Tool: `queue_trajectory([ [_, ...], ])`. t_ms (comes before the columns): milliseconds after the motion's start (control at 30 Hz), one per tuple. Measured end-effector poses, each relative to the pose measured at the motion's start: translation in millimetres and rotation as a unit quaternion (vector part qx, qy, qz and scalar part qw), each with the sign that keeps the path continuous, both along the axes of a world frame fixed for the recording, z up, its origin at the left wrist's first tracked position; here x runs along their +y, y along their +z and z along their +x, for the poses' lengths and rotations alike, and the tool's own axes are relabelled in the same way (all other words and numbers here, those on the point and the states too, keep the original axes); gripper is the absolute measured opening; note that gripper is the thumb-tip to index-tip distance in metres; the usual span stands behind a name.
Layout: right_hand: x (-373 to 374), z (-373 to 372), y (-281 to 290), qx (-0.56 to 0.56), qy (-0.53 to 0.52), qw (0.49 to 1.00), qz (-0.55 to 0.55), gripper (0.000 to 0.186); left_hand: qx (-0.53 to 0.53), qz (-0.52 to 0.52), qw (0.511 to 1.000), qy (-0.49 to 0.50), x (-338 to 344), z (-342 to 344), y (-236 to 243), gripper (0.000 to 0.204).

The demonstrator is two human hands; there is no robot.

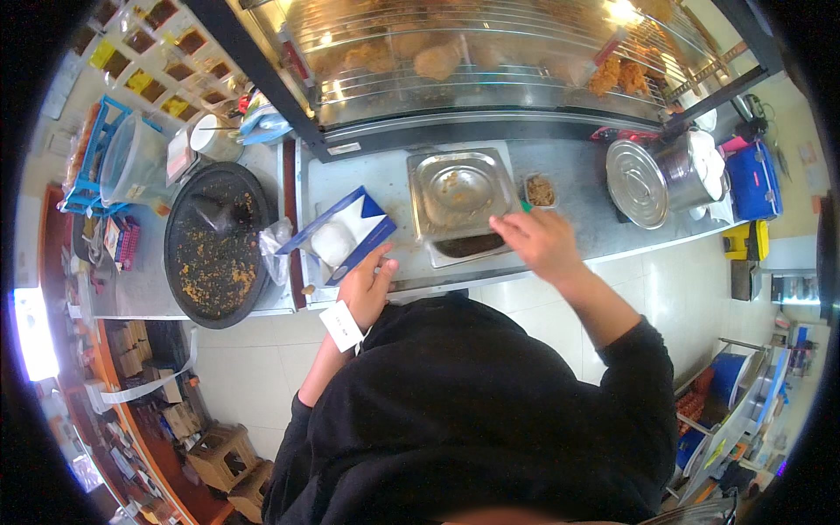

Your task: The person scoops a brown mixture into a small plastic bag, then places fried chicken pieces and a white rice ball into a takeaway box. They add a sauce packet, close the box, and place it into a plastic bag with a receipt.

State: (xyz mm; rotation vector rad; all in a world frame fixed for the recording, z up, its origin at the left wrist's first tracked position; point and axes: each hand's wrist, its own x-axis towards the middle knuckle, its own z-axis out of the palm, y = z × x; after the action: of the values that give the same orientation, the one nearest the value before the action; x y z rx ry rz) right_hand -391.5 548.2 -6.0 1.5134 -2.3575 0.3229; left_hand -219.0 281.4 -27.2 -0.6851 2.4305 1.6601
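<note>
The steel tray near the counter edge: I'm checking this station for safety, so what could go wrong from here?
The steel tray sits on a darker pan whose corner reaches the counter edge; the right hand working there might nudge it off. The blue-and-white box lies tilted near the same edge by the left hand and could slide. Crumbs on the round black tray could scatter.

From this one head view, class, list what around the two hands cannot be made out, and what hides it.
- Right hand: its fingertips and whatever they grip are hidden behind the hand, at the edge of the steel tray.
- Left hand: its palm is turned away, on the blue and white box.
- Small tub: brown contents too small to identify.
- Display case: glare blurs the fried food.
</note>
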Motion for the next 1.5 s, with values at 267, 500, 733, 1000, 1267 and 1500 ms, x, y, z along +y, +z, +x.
queue_trajectory([
  [267, 23.6, -11.8, -44.5, -0.369, -0.251, 0.884, -0.142, 0.055, -0.045, 0.045, 0.991, 0.122, 49.7, -41.0, -36.4, 0.054],
  [500, 19.3, -19.3, -94.6, -0.554, -0.204, 0.804, -0.066, 0.07, -0.067, 0.13, 0.982, 0.121, 64.7, -43.2, -29.3, 0.048],
  [733, 14.5, -23.7, -92.4, -0.619, -0.191, 0.754, -0.106, 0.061, -0.068, 0.224, 0.953, 0.192, 56.0, -46.1, -23.6, 0.039],
  [1000, 16.5, -16.8, -91.4, -0.599, -0.17, 0.775, -0.108, 0.06, -0.035, 0.136, 0.968, 0.208, 65.3, -45.6, -29.5, 0.025],
  [1267, 61.8, -71.6, -60.5, -0.491, -0.31, 0.798, -0.162, 0.045, -0.06, 0.074, 0.967, 0.236, 52.4, -40.0, -32.2, 0.035],
  [1500, 65.0, -72.3, -29.3, -0.365, -0.049, 0.91, -0.193, 0.057, 0.221, -0.237, 0.943, 0.081, 70.2, -78.5, 17.0, 0.016],
])
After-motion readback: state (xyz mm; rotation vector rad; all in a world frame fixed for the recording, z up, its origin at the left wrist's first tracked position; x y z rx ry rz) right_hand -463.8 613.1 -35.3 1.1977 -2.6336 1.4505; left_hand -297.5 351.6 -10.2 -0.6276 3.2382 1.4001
